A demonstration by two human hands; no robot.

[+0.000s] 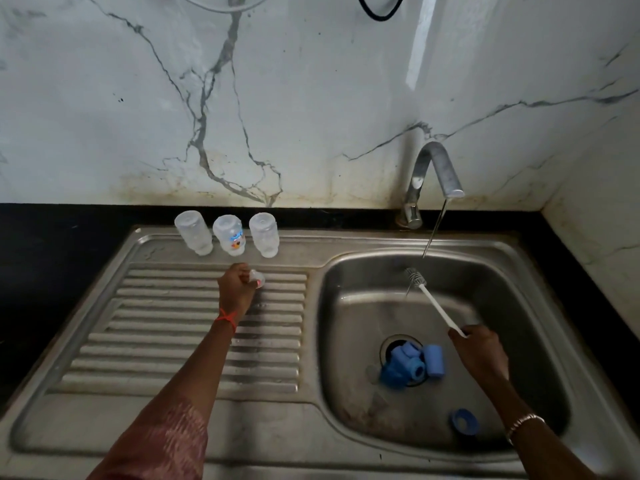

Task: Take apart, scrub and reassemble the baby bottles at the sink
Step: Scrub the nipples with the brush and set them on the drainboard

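Three clear baby bottle bodies (228, 234) stand upside down in a row at the back of the steel drainboard (156, 341). My left hand (237, 287) rests on the drainboard just in front of them, closed on a small clear teat (258, 278). My right hand (479, 348) is over the sink basin (363, 278) and grips the white handle of a bottle brush (433, 301), whose bristle head sits under the thin water stream. Several blue caps and collars (412, 363) are piled on the drain. One blue ring (464, 421) lies apart at the basin's front right.
The steel tap (433, 174) at the back of the sink is running a thin stream. A black counter (52, 271) surrounds the sink unit, with a marble wall behind and to the right.
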